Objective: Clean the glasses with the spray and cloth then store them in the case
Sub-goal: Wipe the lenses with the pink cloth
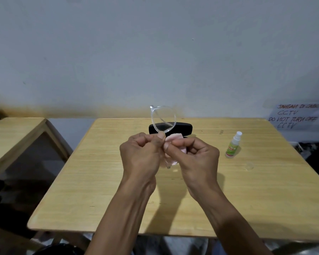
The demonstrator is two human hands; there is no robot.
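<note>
1. Glasses with a clear, colourless plastic frame point(163, 119) are held up above the middle of the table, one round lens standing above the hands; the lower lens is mostly hidden between the two hands.
2. Left hand point(143, 151) has its fingers curled, thumb and forefinger pinching the frame at the bridge.
3. Right hand point(195, 153) is curled too, pinching a pale pink cleaning cloth point(174, 138) against the lower part of the glasses; how much of the lens the cloth covers I cannot tell.
4. Black oblong glasses case point(182, 128) lies at the far middle of the table, behind the hands and partly hidden by them and the lens; whether it is open is hard to make out.
5. Small white spray bottle with a green label point(233, 145) stands upright to the right, well apart from the hands.
6. Near it, to the near right, a faint clear round thing point(248, 166) lies on the table, possibly a cap.
7. Light wooden table point(103, 181) stands against a plain pale grey wall point(118, 52); a second wooden table point(13, 129) is cut off at the left.
8. Handwritten paper sign point(296, 116) about CCTV sits at the far right.
</note>
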